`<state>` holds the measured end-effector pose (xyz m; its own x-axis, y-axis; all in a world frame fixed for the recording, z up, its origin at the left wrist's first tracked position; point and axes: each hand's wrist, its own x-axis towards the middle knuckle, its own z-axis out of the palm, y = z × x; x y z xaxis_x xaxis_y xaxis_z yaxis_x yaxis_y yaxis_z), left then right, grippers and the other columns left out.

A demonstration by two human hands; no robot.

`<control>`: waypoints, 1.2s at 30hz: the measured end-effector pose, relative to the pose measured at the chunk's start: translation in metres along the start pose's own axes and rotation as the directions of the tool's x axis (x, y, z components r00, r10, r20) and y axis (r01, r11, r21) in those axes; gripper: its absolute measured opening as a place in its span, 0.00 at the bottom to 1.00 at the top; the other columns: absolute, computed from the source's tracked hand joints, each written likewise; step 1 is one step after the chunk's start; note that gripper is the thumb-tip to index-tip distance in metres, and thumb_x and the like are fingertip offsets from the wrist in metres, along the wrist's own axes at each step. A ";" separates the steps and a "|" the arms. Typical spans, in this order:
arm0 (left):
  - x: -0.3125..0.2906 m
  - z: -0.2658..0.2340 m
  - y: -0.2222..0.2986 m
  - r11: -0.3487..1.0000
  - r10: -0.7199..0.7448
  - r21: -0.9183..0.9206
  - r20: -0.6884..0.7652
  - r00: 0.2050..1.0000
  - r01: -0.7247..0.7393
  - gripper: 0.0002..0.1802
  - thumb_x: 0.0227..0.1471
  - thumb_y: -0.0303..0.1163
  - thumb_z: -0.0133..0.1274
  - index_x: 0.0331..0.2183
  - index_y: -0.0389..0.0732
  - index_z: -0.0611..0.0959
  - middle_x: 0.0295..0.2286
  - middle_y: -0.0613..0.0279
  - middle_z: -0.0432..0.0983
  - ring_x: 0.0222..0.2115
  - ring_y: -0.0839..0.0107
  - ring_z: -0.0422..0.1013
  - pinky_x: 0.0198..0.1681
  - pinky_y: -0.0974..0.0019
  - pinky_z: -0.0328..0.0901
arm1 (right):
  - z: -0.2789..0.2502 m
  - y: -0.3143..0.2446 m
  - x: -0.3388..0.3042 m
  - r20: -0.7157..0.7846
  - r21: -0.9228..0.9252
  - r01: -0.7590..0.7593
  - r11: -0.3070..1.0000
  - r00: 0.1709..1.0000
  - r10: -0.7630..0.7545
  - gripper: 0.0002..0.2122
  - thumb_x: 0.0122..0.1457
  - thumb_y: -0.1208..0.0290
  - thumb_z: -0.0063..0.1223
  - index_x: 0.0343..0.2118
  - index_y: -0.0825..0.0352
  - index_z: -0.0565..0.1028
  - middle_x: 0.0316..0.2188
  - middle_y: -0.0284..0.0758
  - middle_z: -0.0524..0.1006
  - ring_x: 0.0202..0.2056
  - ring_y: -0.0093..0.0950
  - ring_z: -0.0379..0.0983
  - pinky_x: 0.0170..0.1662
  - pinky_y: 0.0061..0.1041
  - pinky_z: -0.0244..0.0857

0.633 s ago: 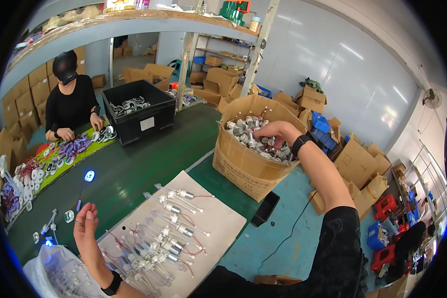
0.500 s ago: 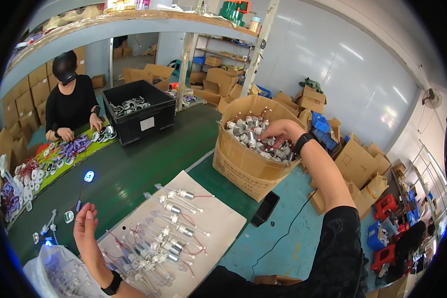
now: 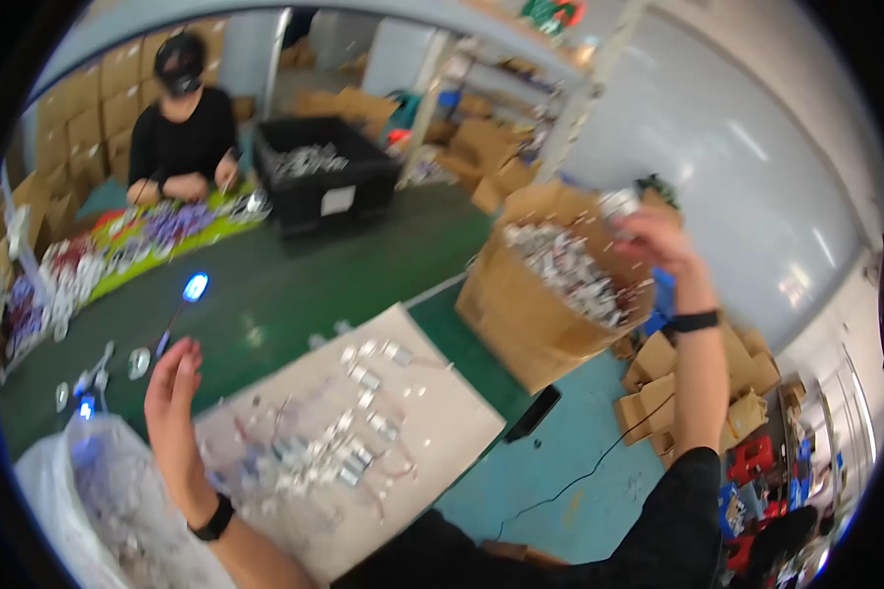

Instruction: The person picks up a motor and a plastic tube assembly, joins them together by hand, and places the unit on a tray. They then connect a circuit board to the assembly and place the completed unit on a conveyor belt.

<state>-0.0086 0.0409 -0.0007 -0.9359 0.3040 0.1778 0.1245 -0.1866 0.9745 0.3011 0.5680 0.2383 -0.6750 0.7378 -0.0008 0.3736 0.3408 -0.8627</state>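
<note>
Above the rim of a cardboard carton [image 3: 521, 319], my right hand [image 3: 658, 240] is closed on a small silver-and-white motor [image 3: 618, 204], blurred by motion. Several motors with thin red wires [image 3: 560, 260] fill the carton below it. My left hand [image 3: 174, 388] is raised over the left side of a pale board [image 3: 457, 398], fingers stretched upward and nothing visible in them. More motors with white fittings [image 3: 365, 378] lie on that board, some with wires attached. A glowing blue oval light [image 3: 195, 287] shows just beyond my left fingertips.
A clear plastic bag [image 3: 44, 481] of parts stands at the lower left. Across the green work surface [image 3: 363, 255] sit a black crate [image 3: 319, 216] and a co-worker [image 3: 182, 137] handling small parts. Open cartons [image 3: 648, 393] and a cable [image 3: 599, 471] are on the blue floor.
My right hand has come up out of the carton, now with a motor in its fingers. My left hand stays nearly in place. The whole view has shifted and blurred.
</note>
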 end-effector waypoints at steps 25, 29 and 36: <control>-0.245 -0.079 -0.018 0.764 0.153 0.621 -0.436 0.887 0.174 0.13 0.58 0.26 0.51 0.45 0.34 0.79 0.42 0.59 0.78 0.44 0.72 0.72 0.51 0.68 0.64 | 0.334 0.198 0.008 0.133 -0.821 0.401 0.406 0.826 -0.547 0.19 0.47 0.73 0.59 0.44 0.72 0.75 0.47 0.44 0.68 0.47 0.44 0.65 0.50 0.40 0.60; -0.260 -0.078 -0.048 0.802 0.098 0.554 -0.491 0.865 0.224 0.13 0.57 0.26 0.53 0.45 0.35 0.79 0.40 0.61 0.78 0.41 0.75 0.73 0.46 0.71 0.66 | 0.337 0.207 0.014 0.210 -0.845 0.440 0.305 0.796 -0.568 0.19 0.49 0.75 0.57 0.47 0.72 0.74 0.43 0.43 0.70 0.44 0.41 0.68 0.47 0.35 0.63; -0.256 -0.083 -0.070 0.776 0.047 0.588 -0.415 0.909 0.228 0.16 0.59 0.29 0.52 0.48 0.35 0.78 0.43 0.60 0.77 0.42 0.74 0.73 0.49 0.70 0.65 | 0.312 0.210 0.023 0.156 -0.698 0.399 0.595 0.895 -0.417 0.21 0.51 0.72 0.58 0.51 0.66 0.73 0.37 0.49 0.77 0.40 0.48 0.75 0.43 0.41 0.69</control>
<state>0.1951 -0.1009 -0.1261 -0.9812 -0.1204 0.1507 0.0765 0.4739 0.8773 0.1654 0.4746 -0.1003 -0.8596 0.4273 0.2800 0.3968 0.9037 -0.1609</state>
